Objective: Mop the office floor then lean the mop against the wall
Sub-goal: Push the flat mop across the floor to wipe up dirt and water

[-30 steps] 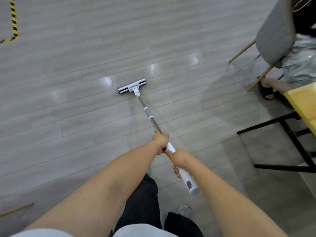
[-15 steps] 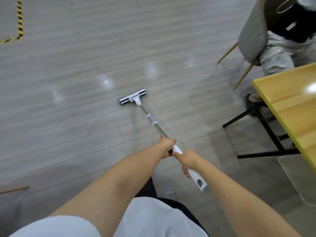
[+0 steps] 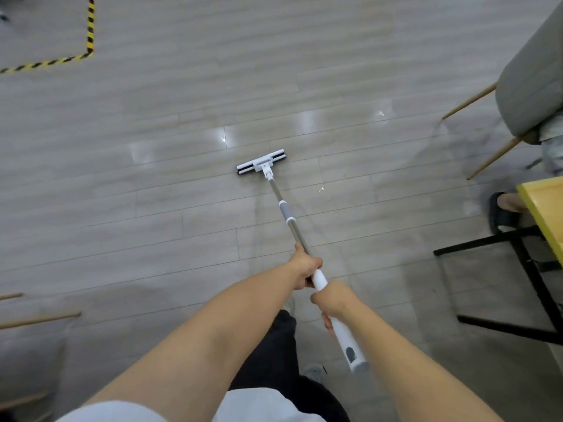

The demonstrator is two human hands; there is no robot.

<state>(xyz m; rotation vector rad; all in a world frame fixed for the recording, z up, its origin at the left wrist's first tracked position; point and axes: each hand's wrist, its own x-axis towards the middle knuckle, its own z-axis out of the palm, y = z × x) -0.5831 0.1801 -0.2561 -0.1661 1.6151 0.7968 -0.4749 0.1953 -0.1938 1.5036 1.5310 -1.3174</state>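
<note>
Mid-task, left hand [image 3: 305, 267] and right hand [image 3: 332, 300] clasp the mop [image 3: 286, 215], its head flat on the floor [image 3: 152, 208]; no wall visible, leaning undone.

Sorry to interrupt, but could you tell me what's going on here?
A person is mopping the floor. Both hands grip the mop: the left hand higher on the pole, the right hand nearer the end. The mop's head lies flat on the planks ahead. A chair and a table stand to the right. No wall is in view.
</note>
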